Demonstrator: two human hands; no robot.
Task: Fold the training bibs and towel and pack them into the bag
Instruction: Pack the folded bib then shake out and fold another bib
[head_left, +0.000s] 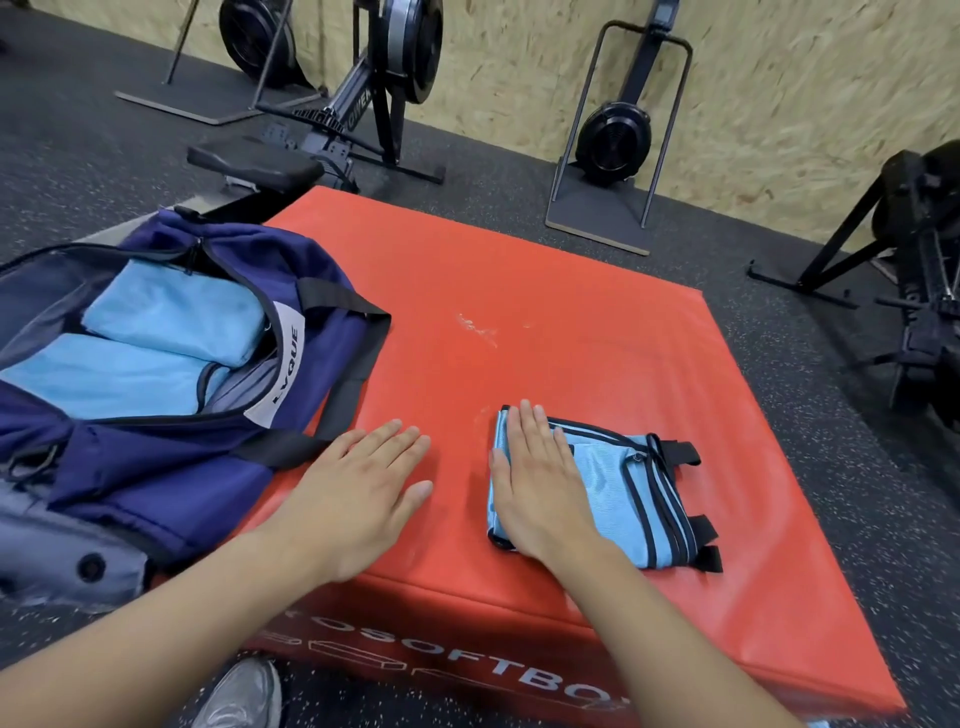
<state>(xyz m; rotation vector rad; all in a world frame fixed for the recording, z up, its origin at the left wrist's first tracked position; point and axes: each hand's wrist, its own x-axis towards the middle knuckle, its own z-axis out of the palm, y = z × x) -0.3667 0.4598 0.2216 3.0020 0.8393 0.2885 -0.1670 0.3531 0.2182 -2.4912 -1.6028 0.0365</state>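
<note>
Pressing down flat, the right hand (537, 486) lies on the left part of the folded bib (618, 499). Its fingers are straight and close together, and they point toward the far edge of the red soft box (545, 322). It is not pinching anything; it only pushes the cloth flat.

The bib is a small light blue bundle with dark trim. It sits near the front edge of the box, toward the right front corner. Its black straps stick out on the side away from the hand. The bundle looks a little longer from front to back than from side to side.

The left hand (363, 493) rests flat on the bare red top, fingers straight and a bit spread. It holds nothing. It sits between the bib and the bag (171, 457), just beside the bag's black strap.

The blue bag is on the left side of the box, with its zip wide open. Two light blue folded pieces already lie inside it.

So the bag lies to the left of the bib, past the left hand. The right hand is already on the bib, so it is the nearer one to pick it up. The bib would then have to travel left, across the front of the box, to reach the open bag. This looks like the last piece to pack.
</note>
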